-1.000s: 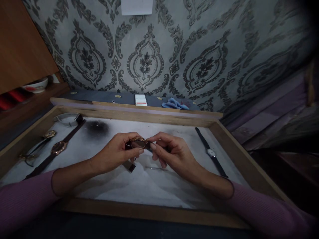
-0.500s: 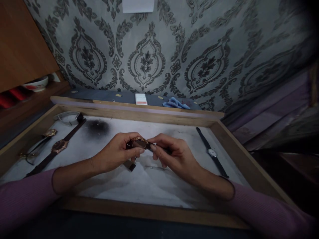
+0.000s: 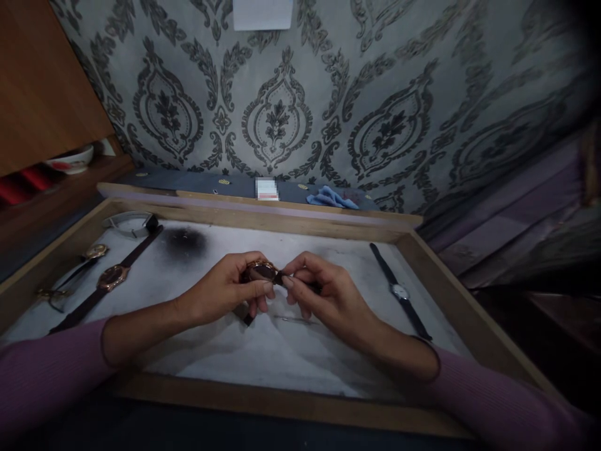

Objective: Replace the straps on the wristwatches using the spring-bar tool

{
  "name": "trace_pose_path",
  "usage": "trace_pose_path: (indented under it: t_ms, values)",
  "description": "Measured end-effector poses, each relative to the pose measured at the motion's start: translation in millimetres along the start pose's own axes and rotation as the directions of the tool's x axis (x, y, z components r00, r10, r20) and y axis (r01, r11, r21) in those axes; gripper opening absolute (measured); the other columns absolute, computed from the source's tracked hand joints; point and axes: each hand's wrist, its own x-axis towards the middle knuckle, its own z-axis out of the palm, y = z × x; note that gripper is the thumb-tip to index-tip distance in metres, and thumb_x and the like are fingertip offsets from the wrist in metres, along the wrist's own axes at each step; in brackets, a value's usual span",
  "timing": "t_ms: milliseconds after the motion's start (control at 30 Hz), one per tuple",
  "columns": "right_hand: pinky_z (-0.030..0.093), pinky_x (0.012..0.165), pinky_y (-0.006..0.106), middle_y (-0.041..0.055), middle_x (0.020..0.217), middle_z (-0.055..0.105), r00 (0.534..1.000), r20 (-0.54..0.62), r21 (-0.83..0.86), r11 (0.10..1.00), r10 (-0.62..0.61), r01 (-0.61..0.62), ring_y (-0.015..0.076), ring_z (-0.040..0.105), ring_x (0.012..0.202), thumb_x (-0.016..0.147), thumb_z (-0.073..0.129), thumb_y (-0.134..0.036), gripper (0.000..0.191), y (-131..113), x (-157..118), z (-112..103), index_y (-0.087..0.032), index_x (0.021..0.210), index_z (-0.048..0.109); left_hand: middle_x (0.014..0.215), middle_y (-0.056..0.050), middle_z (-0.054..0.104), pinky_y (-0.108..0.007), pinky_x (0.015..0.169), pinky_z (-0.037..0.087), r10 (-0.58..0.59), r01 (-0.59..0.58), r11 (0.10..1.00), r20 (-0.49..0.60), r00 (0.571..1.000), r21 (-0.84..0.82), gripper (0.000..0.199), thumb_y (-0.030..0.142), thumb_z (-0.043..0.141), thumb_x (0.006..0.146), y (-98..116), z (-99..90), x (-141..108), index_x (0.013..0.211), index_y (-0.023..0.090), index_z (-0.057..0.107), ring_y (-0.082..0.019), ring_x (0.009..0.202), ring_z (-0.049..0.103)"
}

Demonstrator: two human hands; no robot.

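Your left hand (image 3: 220,285) grips the rose-gold wristwatch (image 3: 261,272) near the middle of the frame, while your right hand (image 3: 323,285) pinches its dark strap (image 3: 280,277) close beside the case. Since half a second ago, more of your left fingertips shows below the watch; the hold looks slightly readjusted, the work probably centring on that strap joint. Below lies a white surface (image 3: 225,360) inside a wooden frame (image 3: 282,396), with a thin metal tool (image 3: 298,320) on it; patterned wallpaper (image 3: 277,125) fills the upper frame.
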Motion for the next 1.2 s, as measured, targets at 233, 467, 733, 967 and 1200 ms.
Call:
trace_pose_path:
  t_ms: [233,467,733,967,1200]
  values:
    - [0.035,0.04,0.018,-0.0039,0.06,0.055,0.999,0.026,0.05,0.998,-0.033,0.032,0.0042,0.044,0.042,0.089,0.054,-0.033,0.02,-1.7,0.9,0.6,-0.017,0.077,0.05,0.06,0.001,0.063,-0.018,0.046,0.045,-0.017,0.018,0.999,0.01,1.0,-0.038,0.017,0.028,0.064,0.077,-3.1,0.5,0.6,0.08,0.015,0.054,-0.008,0.046,0.055]
    - [0.037,0.041,0.019,-0.0028,0.059,0.055,0.999,0.036,0.043,0.999,-0.018,0.016,0.0053,0.046,0.043,0.089,0.055,-0.033,0.023,0.9,1.4,0.5,-0.017,0.074,0.049,0.057,0.001,0.061,-0.018,0.045,0.044,-0.038,0.039,0.997,0.006,0.999,-0.065,0.023,0.033,0.066,0.079,-3.7,1.9,-0.6,0.074,0.014,0.055,-0.007,0.045,0.054]
    - [0.039,0.041,0.019,-0.0027,0.06,0.055,0.999,0.044,0.063,0.998,0.017,-0.02,0.0056,0.046,0.043,0.088,0.055,-0.035,0.024,-0.5,1.3,1.8,-0.017,0.073,0.049,0.055,0.0,0.062,-0.017,0.043,0.042,-0.043,0.045,0.99,0.014,0.999,-0.132,0.025,0.036,0.066,0.079,-10.4,3.3,0.7,0.073,0.014,0.055,-0.007,0.043,0.054]
    - [0.037,0.039,0.018,-0.0028,0.06,0.056,0.998,0.053,0.075,0.997,0.014,-0.018,0.005,0.046,0.042,0.088,0.055,-0.035,0.023,1.2,0.9,2.1,-0.017,0.075,0.05,0.055,0.001,0.061,-0.016,0.04,0.043,-0.017,0.022,0.977,0.027,0.999,-0.21,0.026,0.036,0.068,0.078,-15.2,5.3,1.8,0.073,0.014,0.054,-0.007,0.043,0.055]
    - [0.034,0.037,0.017,-0.0029,0.06,0.057,0.998,0.062,0.089,0.996,0.022,-0.027,0.005,0.048,0.04,0.089,0.055,-0.037,0.024,5.0,0.5,5.1,-0.018,0.076,0.048,0.06,0.004,0.059,-0.015,0.036,0.042,-0.035,0.031,0.96,-0.007,0.999,-0.277,0.027,0.034,0.071,0.074,-16.0,9.4,3.2,0.073,0.016,0.051,-0.006,0.043,0.055]
